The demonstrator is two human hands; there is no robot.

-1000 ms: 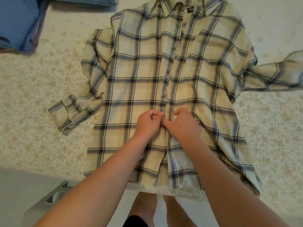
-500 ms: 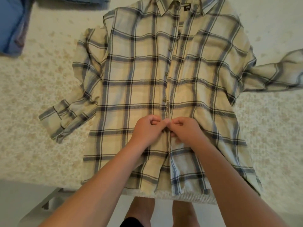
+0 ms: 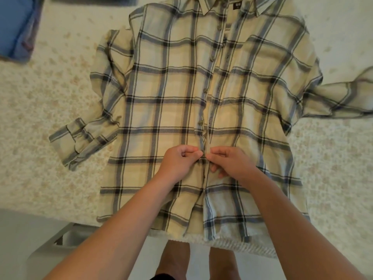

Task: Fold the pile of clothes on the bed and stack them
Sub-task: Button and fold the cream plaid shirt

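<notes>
A cream plaid shirt (image 3: 171, 93) with dark and blue-grey check lines lies front-up and spread flat on a bed (image 3: 36, 110) covered in a pale, faintly flowered cloth; all positions below are given relative to this shirt. Far to its upper left, at the frame corner, lies folded blue clothing (image 3: 15, 27), well apart from the shirt. The shirt's left-hand sleeve (image 3: 88, 136) is bent down alongside the body, its buttoned cuff lying on the bed just beside the side seam. At the collar, inside the neck, a small dark label (image 3: 236, 5) carries pale lettering too small and blurred to read. A row of buttons runs down the centre placket (image 3: 210, 81), which is closed above the hands and gapes slightly below them. The left hand (image 3: 177, 160) has its fingers curled and pinches the left edge of the placket; the right hand (image 3: 232, 162), touching it thumb to thumb, likewise pinches the opposite edge, both low on the shirt front. The right-hand sleeve (image 3: 343, 98) extends outward across the bed to the frame edge. The shirt's hem hangs just over the near edge of the bed, below which a grey floor and a pale object (image 3: 60, 239) of unclear kind show at lower left.
</notes>
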